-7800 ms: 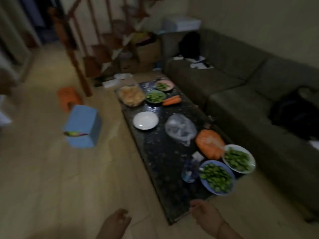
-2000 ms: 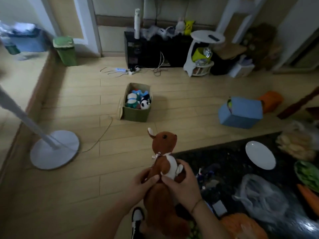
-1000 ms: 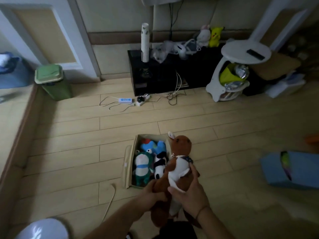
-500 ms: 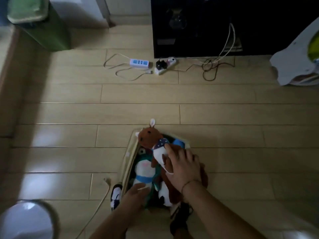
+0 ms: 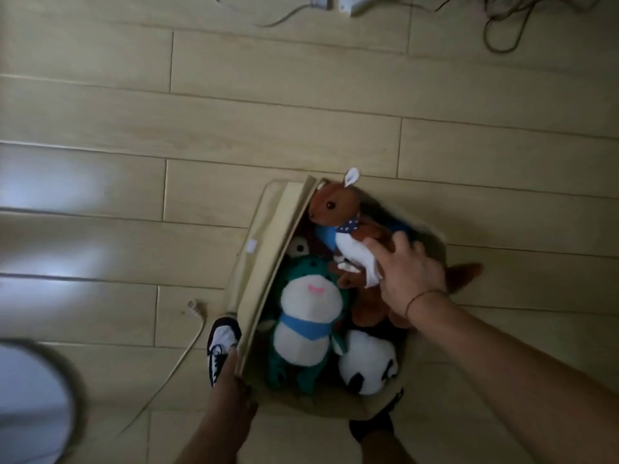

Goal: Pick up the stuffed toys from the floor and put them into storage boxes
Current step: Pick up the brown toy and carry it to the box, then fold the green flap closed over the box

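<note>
single head view, looking straight down, close over storage box (image 5: 258, 262).

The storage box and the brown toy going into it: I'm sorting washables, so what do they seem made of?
The storage box looks like beige fabric over stiff panels: matte, with a flap folded down its side and a small sewn label. The brown toy looks like short plush, soft and fuzzy, with a glossy bead eye and a dotted cloth neckerchief.
</note>
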Demonstrator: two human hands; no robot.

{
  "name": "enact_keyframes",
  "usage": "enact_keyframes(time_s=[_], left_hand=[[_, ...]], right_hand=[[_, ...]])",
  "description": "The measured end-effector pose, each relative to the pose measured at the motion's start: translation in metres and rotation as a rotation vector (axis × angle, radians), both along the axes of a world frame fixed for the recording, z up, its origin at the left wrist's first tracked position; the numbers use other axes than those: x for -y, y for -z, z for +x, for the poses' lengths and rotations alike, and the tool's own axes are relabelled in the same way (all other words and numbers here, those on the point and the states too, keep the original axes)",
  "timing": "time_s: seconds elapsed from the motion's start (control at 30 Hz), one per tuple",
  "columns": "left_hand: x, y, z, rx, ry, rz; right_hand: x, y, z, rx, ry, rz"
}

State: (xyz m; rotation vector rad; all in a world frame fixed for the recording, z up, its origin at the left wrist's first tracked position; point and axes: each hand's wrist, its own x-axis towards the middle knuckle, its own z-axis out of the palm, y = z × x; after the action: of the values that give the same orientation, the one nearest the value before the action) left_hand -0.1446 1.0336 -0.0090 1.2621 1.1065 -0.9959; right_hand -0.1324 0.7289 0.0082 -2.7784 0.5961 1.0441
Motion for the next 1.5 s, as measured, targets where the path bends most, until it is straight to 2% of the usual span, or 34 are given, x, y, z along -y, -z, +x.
enact_keyframes(time_s=[0.07,0.13,0.23,0.3,0.37,0.47,0.5,0.53,0.6,0.63,0.7,0.73,0.77,0.87,0.97,1.03,1.1,1.2,1.27,1.33,1.4,1.43,1.47,1.5], left_hand=[[-0.003,0.011,0.009,0.054,-0.016,-0.005],[-0.006,0.022,0.024,0.030,-0.144,-0.049],[-0.016,0.035,0.054,-0.007,-0.256,-0.152],[-0.025,0.045,0.085,0.050,-0.205,-0.088],[-0.023,0.041,0.118,0.129,-0.149,-0.116],[-0.015,0.026,0.165,0.245,-0.004,-0.059],[-0.013,0.021,0.181,0.272,0.036,-0.046],[-0.011,0.016,0.196,0.282,0.083,-0.039],[-0.006,0.010,0.225,0.310,0.161,-0.067],[-0.001,0.008,0.237,0.324,0.189,-0.081],[0.012,0.006,0.259,0.371,0.295,-0.073],[0.020,0.004,0.267,0.379,0.350,-0.067],[0.026,0.004,0.275,0.369,0.382,-0.083],[0.039,0.002,0.290,0.418,0.413,-0.148],[0.052,-0.005,0.302,0.512,0.391,-0.140],[0.060,-0.018,0.313,0.483,0.365,-0.172],[0.062,-0.031,0.325,0.456,0.341,-0.210],[0.062,-0.052,0.335,0.481,0.324,-0.297],[0.060,-0.065,0.333,0.499,0.285,-0.317],[0.058,-0.076,0.321,0.513,0.257,-0.354],[0.052,-0.087,0.307,0.510,0.174,-0.441],[0.048,-0.092,0.303,0.503,0.140,-0.492],[0.043,-0.095,0.299,0.497,0.149,-0.528],[0.037,-0.099,0.297,0.486,0.222,-0.544]], right_hand=[[0.004,0.008,-0.010,-0.051,0.016,-0.033],[0.003,0.022,-0.016,-0.072,0.040,-0.060],[-0.007,0.047,0.005,0.022,0.091,-0.026],[-0.014,0.052,0.020,0.135,0.167,0.019],[-0.023,0.046,0.019,0.288,0.295,0.128],[-0.029,0.023,-0.006,0.585,0.599,0.464],[-0.029,0.016,-0.019,0.635,0.682,0.494],[-0.029,0.011,-0.034,0.647,0.716,0.430],[-0.029,0.004,-0.062,0.509,0.585,0.150],[-0.030,0.005,-0.073,0.343,0.453,0.050],[-0.031,0.011,-0.080,-0.019,0.305,0.053],[-0.032,0.015,-0.072,-0.111,0.273,0.084],[-0.035,0.015,-0.057,-0.127,0.223,0.105],[-0.049,0.033,-0.001,0.008,-0.043,0.086],[-0.035,0.068,0.018,-0.293,0.002,0.080],[-0.021,0.091,0.002,-0.454,-0.019,0.048],[-0.017,0.090,-0.003,-0.583,-0.066,0.087],[-0.022,0.067,-0.010,-0.469,-0.024,0.188],[-0.011,0.035,-0.018,-0.381,0.086,0.212],[0.007,-0.009,-0.026,-0.170,0.348,0.262],[0.029,-0.049,-0.018,0.221,0.698,0.284],[0.040,-0.062,-0.008,0.425,0.949,0.326],[0.056,-0.072,0.004,0.538,1.197,0.439],[0.071,-0.082,0.016,0.605,1.400,0.673]])
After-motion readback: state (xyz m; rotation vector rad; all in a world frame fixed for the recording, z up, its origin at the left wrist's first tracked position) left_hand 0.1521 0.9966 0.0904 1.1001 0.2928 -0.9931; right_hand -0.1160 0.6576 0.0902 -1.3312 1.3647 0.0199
